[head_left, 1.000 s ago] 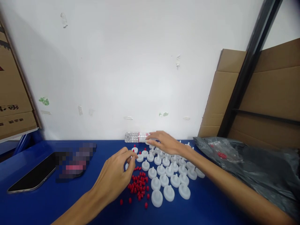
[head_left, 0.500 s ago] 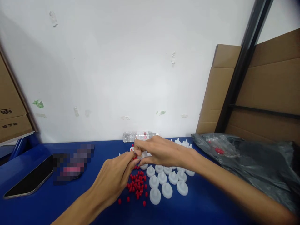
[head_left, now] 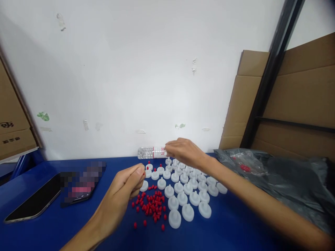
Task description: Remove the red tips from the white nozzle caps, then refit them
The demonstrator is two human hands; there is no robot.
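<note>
Head view: left grip (head_left: 142,170) around red cap (head_left: 143,174), beside white discs (head_left: 161,183)

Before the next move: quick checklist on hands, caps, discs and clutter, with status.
1. Left hand grip: cannot tell. Fingers curled, a red speck by the thumb; what it holds is unclear.
2. Right hand empty: cannot tell. Fingers bent, undersides hidden.
3. Loose red caps near the left hand: ok, scattered on the blue table.
4. White discs nozzle up: ok, where nozzles show.
5. Red tips on all discs: not ok. Only a few at the back left show red.
6. Phones apart from the caps: ok, off to the left.
</note>
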